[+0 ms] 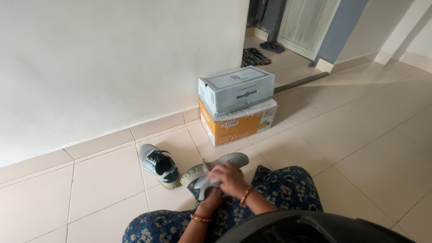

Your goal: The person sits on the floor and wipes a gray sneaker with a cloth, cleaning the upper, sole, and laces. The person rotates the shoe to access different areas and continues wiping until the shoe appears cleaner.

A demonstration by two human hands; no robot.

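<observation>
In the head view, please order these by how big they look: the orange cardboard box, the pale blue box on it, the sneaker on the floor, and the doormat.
1-2. Orange cardboard box and pale blue box: too alike to rank.
3. Sneaker on the floor.
4. Doormat, though it lies farther away, so it may really be bigger.

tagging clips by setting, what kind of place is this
Probably a home hallway: tiled floor, slippers by a door, stacked boxes, and a person seated on the floor holding a sneaker.
</observation>
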